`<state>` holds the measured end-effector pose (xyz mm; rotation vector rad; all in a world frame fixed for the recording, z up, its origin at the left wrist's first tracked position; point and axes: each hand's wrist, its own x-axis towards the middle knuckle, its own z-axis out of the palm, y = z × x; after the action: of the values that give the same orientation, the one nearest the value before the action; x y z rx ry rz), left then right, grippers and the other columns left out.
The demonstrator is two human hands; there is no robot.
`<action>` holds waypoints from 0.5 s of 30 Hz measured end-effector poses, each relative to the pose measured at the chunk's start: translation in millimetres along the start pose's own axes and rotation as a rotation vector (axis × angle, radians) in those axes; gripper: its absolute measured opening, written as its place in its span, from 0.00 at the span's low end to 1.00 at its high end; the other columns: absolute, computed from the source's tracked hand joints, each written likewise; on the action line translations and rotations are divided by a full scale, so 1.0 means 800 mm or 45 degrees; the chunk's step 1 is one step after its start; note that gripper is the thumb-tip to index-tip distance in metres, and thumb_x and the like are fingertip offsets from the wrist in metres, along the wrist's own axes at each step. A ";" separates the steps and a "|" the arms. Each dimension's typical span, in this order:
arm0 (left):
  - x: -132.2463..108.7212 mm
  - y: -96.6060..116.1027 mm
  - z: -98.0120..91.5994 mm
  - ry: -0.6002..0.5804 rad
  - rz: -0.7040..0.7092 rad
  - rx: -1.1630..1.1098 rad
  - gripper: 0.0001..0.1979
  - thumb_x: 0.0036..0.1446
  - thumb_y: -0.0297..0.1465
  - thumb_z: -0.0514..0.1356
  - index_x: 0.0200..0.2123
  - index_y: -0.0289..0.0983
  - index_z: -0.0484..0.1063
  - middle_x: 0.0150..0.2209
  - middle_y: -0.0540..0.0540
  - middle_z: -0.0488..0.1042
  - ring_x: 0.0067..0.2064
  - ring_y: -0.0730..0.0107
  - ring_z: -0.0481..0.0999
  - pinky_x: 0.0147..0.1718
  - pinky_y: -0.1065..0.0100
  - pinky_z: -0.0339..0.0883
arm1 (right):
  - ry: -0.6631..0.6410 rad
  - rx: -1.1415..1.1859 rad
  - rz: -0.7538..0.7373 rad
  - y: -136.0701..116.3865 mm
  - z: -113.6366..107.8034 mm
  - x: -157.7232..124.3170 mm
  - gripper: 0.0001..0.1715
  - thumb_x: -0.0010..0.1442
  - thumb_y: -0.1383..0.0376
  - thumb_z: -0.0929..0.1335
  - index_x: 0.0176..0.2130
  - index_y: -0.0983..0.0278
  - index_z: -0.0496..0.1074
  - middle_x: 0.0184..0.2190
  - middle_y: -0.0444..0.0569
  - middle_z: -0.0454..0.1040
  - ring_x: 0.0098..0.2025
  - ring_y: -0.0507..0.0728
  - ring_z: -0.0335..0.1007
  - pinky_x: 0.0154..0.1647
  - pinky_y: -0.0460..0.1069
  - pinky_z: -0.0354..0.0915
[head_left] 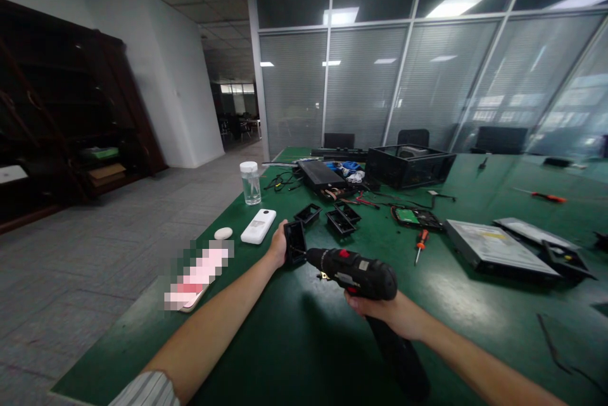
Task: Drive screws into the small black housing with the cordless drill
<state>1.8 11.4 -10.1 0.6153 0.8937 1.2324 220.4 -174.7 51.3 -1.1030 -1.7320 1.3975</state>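
Observation:
My right hand [387, 312] is wrapped round the grip of a black cordless drill [358, 272], which points left. The drill's tip reaches the open side of a black plastic box-shaped frame [295, 242]; whether the bit touches it I cannot tell. My left hand [280, 246] holds that frame by its left side, tilted up above the green table. Just beyond it lie similar black frames, one by itself [308, 214] and two close together [340, 222]. A small brass-coloured piece [323, 276] shows beneath the drill's front end.
Left of my hands are a white power bank [259, 227], a white oval object [223, 234], a blurred-out phone [197, 282] and a lidded water bottle [250, 184]. To the right lie an orange screwdriver [421, 244], an open hard drive [414, 216] and a disc drive [498, 251]. A black case [411, 165] stands behind.

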 end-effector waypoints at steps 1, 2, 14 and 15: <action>0.000 0.000 0.000 -0.007 -0.004 0.007 0.21 0.48 0.50 0.56 0.28 0.36 0.68 0.19 0.51 0.67 0.22 0.68 0.69 0.23 0.68 0.63 | 0.005 0.007 -0.001 0.002 0.000 0.001 0.14 0.55 0.57 0.69 0.35 0.65 0.69 0.27 0.41 0.63 0.29 0.52 0.58 0.31 0.47 0.58; 0.000 0.000 0.000 -0.012 -0.005 0.013 0.21 0.48 0.50 0.56 0.28 0.36 0.68 0.19 0.51 0.67 0.21 0.68 0.69 0.23 0.67 0.63 | 0.005 0.011 -0.007 0.004 0.000 0.001 0.14 0.55 0.57 0.69 0.35 0.65 0.69 0.27 0.42 0.63 0.29 0.52 0.58 0.31 0.47 0.58; -0.003 0.002 0.001 0.009 -0.005 -0.006 0.21 0.47 0.50 0.57 0.26 0.36 0.67 0.19 0.51 0.67 0.20 0.69 0.68 0.22 0.68 0.63 | -0.053 -0.037 -0.054 -0.008 0.001 -0.001 0.15 0.57 0.55 0.67 0.31 0.65 0.66 0.25 0.41 0.61 0.28 0.52 0.57 0.30 0.47 0.57; -0.004 0.002 0.001 0.013 -0.012 -0.005 0.21 0.47 0.50 0.57 0.26 0.36 0.67 0.19 0.51 0.67 0.20 0.69 0.68 0.22 0.68 0.63 | -0.047 -0.043 -0.057 -0.008 0.001 -0.001 0.15 0.57 0.55 0.67 0.32 0.65 0.66 0.26 0.42 0.62 0.29 0.52 0.57 0.30 0.47 0.57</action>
<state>1.6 8.9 -7.7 0.6013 0.9015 1.2296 218.9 -176.3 57.2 -1.0559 -1.8014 1.3738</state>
